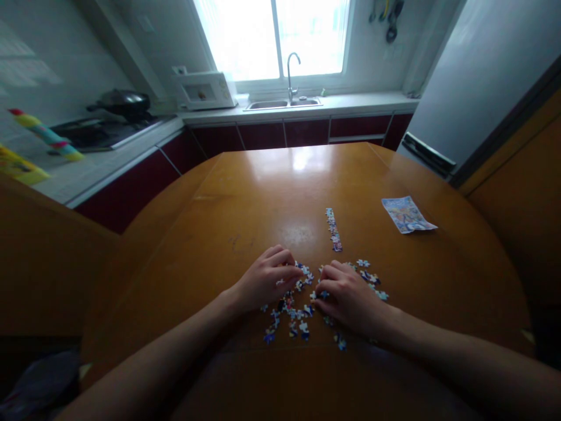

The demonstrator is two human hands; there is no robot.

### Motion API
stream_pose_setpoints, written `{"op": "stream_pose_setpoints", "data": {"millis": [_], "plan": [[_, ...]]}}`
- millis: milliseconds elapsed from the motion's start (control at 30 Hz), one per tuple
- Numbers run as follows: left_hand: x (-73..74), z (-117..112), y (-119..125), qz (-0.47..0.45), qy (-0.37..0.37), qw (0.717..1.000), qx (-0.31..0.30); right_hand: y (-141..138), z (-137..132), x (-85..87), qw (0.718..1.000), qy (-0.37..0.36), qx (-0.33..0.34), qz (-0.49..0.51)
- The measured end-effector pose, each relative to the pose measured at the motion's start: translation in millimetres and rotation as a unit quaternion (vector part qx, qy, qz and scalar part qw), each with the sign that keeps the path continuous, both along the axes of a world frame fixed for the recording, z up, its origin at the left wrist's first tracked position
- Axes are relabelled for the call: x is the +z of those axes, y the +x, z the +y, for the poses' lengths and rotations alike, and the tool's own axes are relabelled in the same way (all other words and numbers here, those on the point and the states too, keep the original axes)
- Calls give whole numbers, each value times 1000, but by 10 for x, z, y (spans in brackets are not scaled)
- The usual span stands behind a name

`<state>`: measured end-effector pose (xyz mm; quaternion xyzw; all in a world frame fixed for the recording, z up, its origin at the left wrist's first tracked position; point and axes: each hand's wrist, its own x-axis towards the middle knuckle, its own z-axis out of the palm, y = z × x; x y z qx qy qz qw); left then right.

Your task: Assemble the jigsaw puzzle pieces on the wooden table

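Loose jigsaw puzzle pieces [304,327] lie scattered on the wooden table [245,204] between and around both hands. My left hand [274,272] hovers low over the left side of the pile, its fingers loosely bent and somewhat apart, with no held piece visible. On the pile's right side is my right hand [346,295], fingers curled in and thumb drawn toward the index finger at a puzzle piece [313,296]. Both palms are hidden. Beyond the hands, a narrow joined strip of puzzle pieces [333,229] points away from me.
A creased picture sheet [407,214] lies at the table's right. Past the far table edge are a counter with a sink [268,105], a microwave [205,90] and a stove with a black wok [123,102]. A tall fridge [477,76] stands at the right.
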<state>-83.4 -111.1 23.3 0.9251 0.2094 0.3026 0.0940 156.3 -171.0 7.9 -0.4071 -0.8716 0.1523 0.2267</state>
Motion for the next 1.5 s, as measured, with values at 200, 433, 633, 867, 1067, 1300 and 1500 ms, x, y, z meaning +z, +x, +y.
{"op": "stream_pose_setpoints", "data": {"millis": [200, 433, 633, 867, 1067, 1300, 1500], "plan": [[19, 17, -23, -15, -30, 999, 16, 78, 85, 181, 998, 21, 0, 65], [265, 60, -3, 13, -116, 993, 2, 404, 448, 561, 984, 26, -51, 167], [175, 447, 297, 4, -102, 995, 10, 546, 890, 241, 989, 8, -55, 141], [-56, 739, 553, -7, -109, 994, 10, 585, 963, 49, 994, -6, -41, 102], [-79, 705, 488, 9, -123, 992, -22, 545, 905, 53, 998, 1, -16, 56], [-104, 694, 484, 40, -119, 991, -39, 556, 920, -10, 999, 15, -24, 44], [-122, 712, 461, 77, -102, 989, -73, 566, 914, 18, 998, 24, -23, 55]]}}
